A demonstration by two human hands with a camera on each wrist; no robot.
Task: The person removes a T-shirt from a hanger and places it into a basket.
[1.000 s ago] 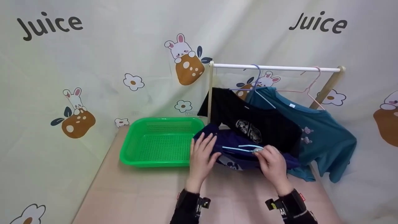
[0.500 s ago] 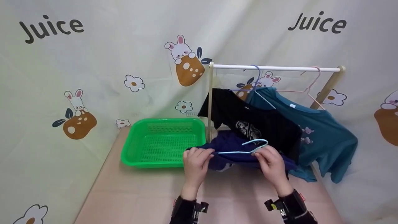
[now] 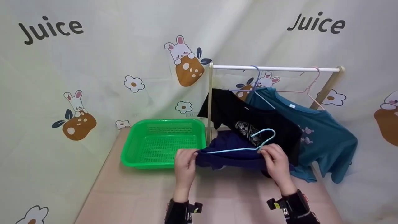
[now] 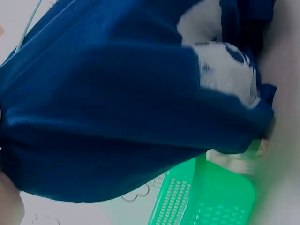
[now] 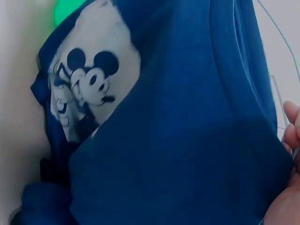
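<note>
Thumb and fingers of the left hand (image 3: pixel 184 165) are curled closed in a pinch on the edge of the navy shirt (image 3: pixel 230 161), while the right hand (image 3: pixel 276 163) pinches at the foot of the blue hanger's (image 3: pixel 236 150) hook, beside the shirt's collar. The shirt hangs stretched between the two hands, low in front of the person; from the right fingertips the hanger's visible arm runs toward nine o'clock, its end hidden at the cloth, and the hook rises toward one. On the shirt's front, the right wrist view shows a pale patch with a cartoon mouse print (image 5: pixel 93 79). Taking the navy shirt as the dial's centre in the head view, the green basket (image 3: pixel 163 163) sits at nine to ten o'clock on the table (image 3: pixel 124 193), partly behind the left hand. At one o'clock the black shirt (image 3: pixel 279 124) hangs from the purple hanger (image 3: pixel 257 76), and past it, between two and three, the teal shirt (image 3: pixel 329 133) hangs from the pink hanger (image 3: pixel 314 82). Both hooks sit over the rack's white rail (image 3: pixel 233 67). A printed curtain (image 3: pixel 118 46) stands behind everything.
</note>
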